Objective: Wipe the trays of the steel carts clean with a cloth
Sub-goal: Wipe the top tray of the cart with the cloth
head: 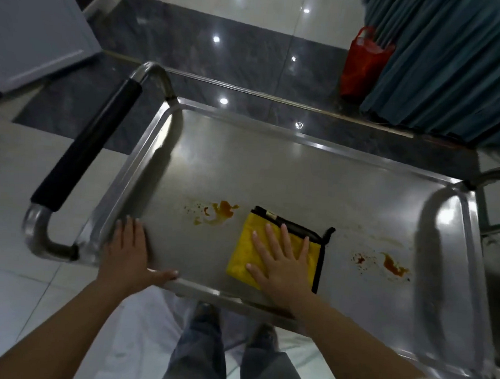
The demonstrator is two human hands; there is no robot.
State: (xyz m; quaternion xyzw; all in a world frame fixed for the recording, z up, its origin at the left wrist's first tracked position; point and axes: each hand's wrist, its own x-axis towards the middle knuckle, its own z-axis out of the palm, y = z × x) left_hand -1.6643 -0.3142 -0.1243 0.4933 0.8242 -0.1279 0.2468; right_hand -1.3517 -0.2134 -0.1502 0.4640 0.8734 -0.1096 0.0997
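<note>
Tray (287, 174): the steel top of a cart, seen from above.
Cloth (257, 244): yellow, black-edged, folded, laid flat near the tray's front rim.
Right hand (282, 260): pressed flat on the cloth, fingers straight and spread.
Left hand (129, 249): rested on the tray's front left corner, fingers extended, thumb along the rim.
Orange stains (218, 212): one just left of the cloth, another (392, 265) well to its right.
Handle (86, 149): black-sleeved, beyond the tray's left end.

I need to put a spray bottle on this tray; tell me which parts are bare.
The far half of the tray, from the black handle end across to the right rim, is bare steel. The near strip is taken: left hand at the corner, orange stain, yellow cloth under the right hand, second stain.
</note>
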